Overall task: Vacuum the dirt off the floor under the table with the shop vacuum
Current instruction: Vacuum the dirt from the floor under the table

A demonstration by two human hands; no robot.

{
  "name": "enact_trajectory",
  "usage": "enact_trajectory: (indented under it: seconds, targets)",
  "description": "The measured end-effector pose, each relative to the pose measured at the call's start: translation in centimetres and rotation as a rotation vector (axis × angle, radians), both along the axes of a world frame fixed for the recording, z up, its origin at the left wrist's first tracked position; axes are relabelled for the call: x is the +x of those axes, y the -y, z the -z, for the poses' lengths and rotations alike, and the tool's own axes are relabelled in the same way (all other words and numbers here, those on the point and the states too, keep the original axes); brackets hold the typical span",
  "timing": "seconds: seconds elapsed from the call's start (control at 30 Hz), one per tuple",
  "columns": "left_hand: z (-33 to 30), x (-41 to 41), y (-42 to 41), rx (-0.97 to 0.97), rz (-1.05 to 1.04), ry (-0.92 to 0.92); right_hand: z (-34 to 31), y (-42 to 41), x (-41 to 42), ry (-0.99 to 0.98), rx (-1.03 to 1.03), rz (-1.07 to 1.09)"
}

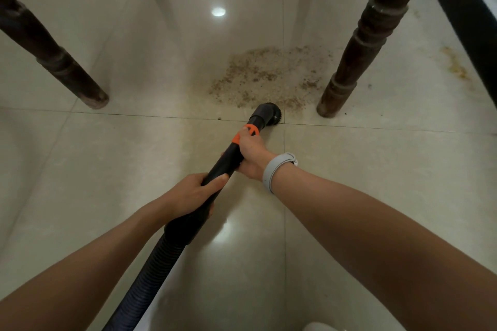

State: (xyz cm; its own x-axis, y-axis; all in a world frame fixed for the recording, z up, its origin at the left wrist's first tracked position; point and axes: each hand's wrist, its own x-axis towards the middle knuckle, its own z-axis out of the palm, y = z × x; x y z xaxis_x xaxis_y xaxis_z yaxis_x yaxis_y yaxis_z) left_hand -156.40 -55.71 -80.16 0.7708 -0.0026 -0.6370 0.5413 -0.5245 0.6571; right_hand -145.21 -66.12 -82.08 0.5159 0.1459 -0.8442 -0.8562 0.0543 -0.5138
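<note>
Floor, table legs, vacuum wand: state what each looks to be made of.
Floor: glazed ceramic or stone tile, likely; glossy, mirrors the lamp, thin grout lines.
Table legs: dark stained turned wood, apparently; ringed profile, worn, scuffed bases.
Vacuum wand: black matte plastic with an orange collar, probably; ribbed flexible hose behind it.

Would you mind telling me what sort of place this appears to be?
Probably a dining area in a home: turned dark wooden table legs stand on glossy pale floor tiles, with a black skirting strip along the wall.
</note>
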Motion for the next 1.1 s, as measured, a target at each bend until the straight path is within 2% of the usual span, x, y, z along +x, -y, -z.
enact_trajectory:
  seconds: [0.43, 0.7, 1.1]
  targets:
    - [1.3, 2.9, 4.8, -0.066, 0.067, 0.047, 0.4, 5.6, 2.4, 0.015, -0.012, 0.104]
    - [1.7, 4.7, 7.9, -0.011, 0.086, 0.089, 0.7, 8.5, 3.5, 0.069, -0.018, 0.194]
    - [2.3, 3.6, 7.7, 0.314, 0.186, 0.170, 1.8, 8.0, 2.3, 0.046, 0.062, 0.274]
